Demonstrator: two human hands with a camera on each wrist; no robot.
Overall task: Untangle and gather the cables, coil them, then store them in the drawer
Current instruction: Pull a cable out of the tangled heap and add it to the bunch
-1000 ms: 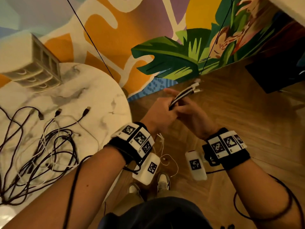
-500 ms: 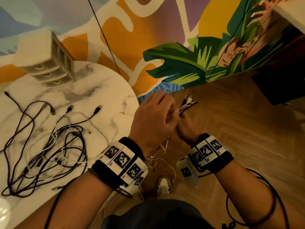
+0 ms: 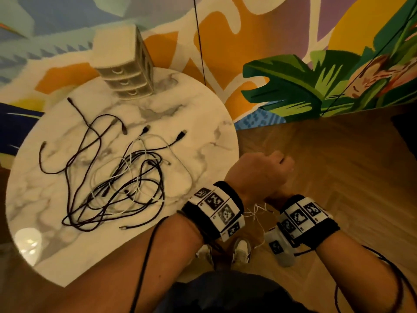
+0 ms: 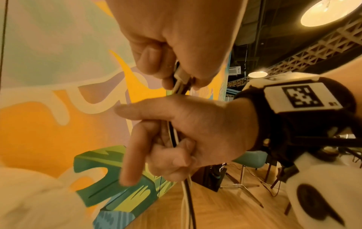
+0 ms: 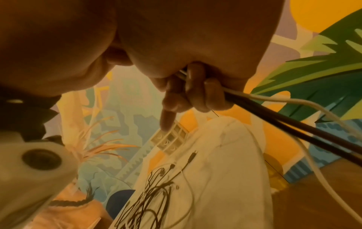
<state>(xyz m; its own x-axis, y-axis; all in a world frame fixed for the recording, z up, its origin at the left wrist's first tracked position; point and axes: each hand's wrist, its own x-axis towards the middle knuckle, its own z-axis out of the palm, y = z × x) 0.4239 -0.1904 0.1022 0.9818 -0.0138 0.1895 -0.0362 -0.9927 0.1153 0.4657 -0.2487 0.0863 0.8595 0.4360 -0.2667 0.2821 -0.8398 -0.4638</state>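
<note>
My two hands are joined over the floor, right of the table. In the left wrist view my left hand (image 4: 172, 74) pinches the plug ends of a black and white cable bundle (image 4: 186, 201). Just below it my right hand (image 4: 172, 148) grips the same bundle, index finger sticking out. The right wrist view shows the right hand (image 5: 195, 96) curled round the bundle (image 5: 274, 111), which trails off to the right. From the head, the left hand (image 3: 270, 168) covers the right one. A tangle of black and white cables (image 3: 112, 177) lies on the round marble table (image 3: 203, 141). A small beige drawer unit (image 3: 126, 71) stands at its far edge.
A painted mural wall (image 3: 293, 86) runs behind the table and the wooden floor (image 3: 338, 166). A thin white cord (image 3: 257, 213) hangs between my wrists above my shoes (image 3: 241, 249). A dark object (image 3: 406, 125) sits at the right edge.
The plug ends that stuck out past my hands are now covered by my left hand. Both hands have drawn closer to my body, and the view has swung towards the table.
</note>
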